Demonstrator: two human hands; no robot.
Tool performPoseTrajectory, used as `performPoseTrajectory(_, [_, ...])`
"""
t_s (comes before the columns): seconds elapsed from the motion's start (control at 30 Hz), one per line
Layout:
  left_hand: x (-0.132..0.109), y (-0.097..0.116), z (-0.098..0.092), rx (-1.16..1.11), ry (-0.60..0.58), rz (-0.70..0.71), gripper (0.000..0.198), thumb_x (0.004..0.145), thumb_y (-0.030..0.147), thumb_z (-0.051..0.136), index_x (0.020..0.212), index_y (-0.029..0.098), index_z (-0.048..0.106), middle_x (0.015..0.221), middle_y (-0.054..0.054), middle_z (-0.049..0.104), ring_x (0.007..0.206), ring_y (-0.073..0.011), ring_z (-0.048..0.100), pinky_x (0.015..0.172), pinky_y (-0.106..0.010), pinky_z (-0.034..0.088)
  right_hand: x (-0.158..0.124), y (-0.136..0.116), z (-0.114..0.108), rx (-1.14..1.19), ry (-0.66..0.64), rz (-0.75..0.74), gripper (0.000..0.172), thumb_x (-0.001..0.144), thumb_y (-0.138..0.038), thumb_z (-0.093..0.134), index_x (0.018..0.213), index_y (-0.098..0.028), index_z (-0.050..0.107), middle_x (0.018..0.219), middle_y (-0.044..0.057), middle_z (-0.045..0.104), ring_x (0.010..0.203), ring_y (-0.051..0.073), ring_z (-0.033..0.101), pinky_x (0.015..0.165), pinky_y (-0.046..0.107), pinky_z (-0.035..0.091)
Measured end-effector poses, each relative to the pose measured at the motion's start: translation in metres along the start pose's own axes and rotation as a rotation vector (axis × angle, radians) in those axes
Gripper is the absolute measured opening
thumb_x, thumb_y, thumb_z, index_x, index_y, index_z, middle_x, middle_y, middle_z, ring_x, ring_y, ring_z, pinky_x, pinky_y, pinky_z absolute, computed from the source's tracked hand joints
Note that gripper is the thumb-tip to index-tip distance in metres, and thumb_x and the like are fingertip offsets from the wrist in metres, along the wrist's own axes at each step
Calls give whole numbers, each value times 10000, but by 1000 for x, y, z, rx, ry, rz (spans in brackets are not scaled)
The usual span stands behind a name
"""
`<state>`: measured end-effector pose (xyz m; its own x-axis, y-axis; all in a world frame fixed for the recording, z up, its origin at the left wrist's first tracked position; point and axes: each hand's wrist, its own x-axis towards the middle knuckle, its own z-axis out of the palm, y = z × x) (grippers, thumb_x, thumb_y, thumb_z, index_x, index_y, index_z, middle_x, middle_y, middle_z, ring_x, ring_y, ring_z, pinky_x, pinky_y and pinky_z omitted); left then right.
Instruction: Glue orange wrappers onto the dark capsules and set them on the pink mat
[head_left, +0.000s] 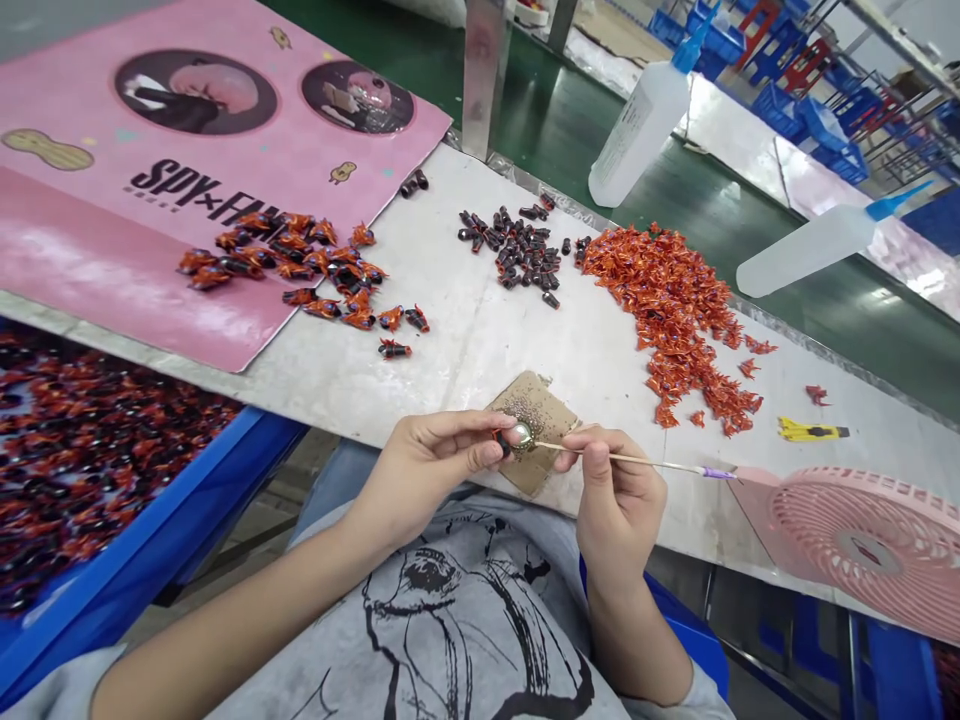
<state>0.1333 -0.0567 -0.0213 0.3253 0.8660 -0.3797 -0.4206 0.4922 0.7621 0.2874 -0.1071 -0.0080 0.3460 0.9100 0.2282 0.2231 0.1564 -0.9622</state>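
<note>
Between its thumb and fingers my left hand [435,458] pinches a small dark and orange piece [503,440], mostly hidden by the fingertips. My right hand [616,490] is closed on a thin wooden stick [645,461] with a purple end. The stick's left tip reaches a small shiny round thing [518,434] beside the left fingertips; whether they touch is too small to tell. Under both hands lies a brown cardboard piece [534,470] dotted with dark specks. Farther back are a heap of orange pieces [675,300] and a pile of black pieces [517,245].
Orange-and-black pieces [345,275] lie partly on a pink printed sheet [97,220]. A blue bin [142,580] of similar pieces is at left. Two bottles [641,130] stand behind, a yellow tool [810,430] and pink fan [870,545] at right.
</note>
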Motion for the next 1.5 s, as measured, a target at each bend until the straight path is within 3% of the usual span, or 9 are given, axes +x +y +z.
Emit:
performPoseTrajectory(0.33, [-2, -5, -1, 26, 6, -23, 329, 556, 406, 942, 801, 217, 830, 796, -61, 802, 655, -158, 703, 658, -277, 611, 0, 2, 5, -120, -163, -284, 192, 999, -302, 535, 902, -233, 685, 734, 18, 726, 702, 179, 644, 760, 382, 459])
performPoseTrajectory(0.63, [-5, -4, 0, 13, 3, -26, 305, 549, 399, 949, 772, 228, 831, 757, -44, 795, 674, -156, 716, 626, -237, 614, 0, 3, 4, -210, -221, -334, 172, 1002, -279, 520, 909, -236, 657, 731, 2, 705, 713, 176, 652, 771, 387, 441])
performPoseTrajectory(0.9, [-5, -3, 1, 77, 23, 2, 274, 569, 393, 938, 774, 243, 835, 770, -46, 797, 637, -149, 697, 617, -250, 616, 3, 0, -2, -157, -326, -307, 231, 1027, -305, 446, 935, -229, 644, 800, 38, 702, 787, 190, 664, 761, 380, 483])
performPoseTrajectory(1.17, [-7, -5, 2, 159, -25, 69, 177, 628, 272, 899, 793, 255, 837, 755, -26, 773, 596, -131, 685, 584, -228, 605, 2, 3, 1, 118, -155, -34, 239, 978, -377, 567, 861, -209, 691, 670, 9, 671, 662, 159, 648, 644, 302, 531])
performPoseTrajectory(1.5, [-9, -3, 2, 319, -34, 162, 137, 693, 191, 816, 798, 276, 838, 803, -34, 800, 782, -178, 733, 688, -234, 607, 3, 2, 2, 115, -147, -4, 280, 963, -421, 585, 824, -201, 689, 645, 7, 669, 626, 145, 648, 602, 277, 539])
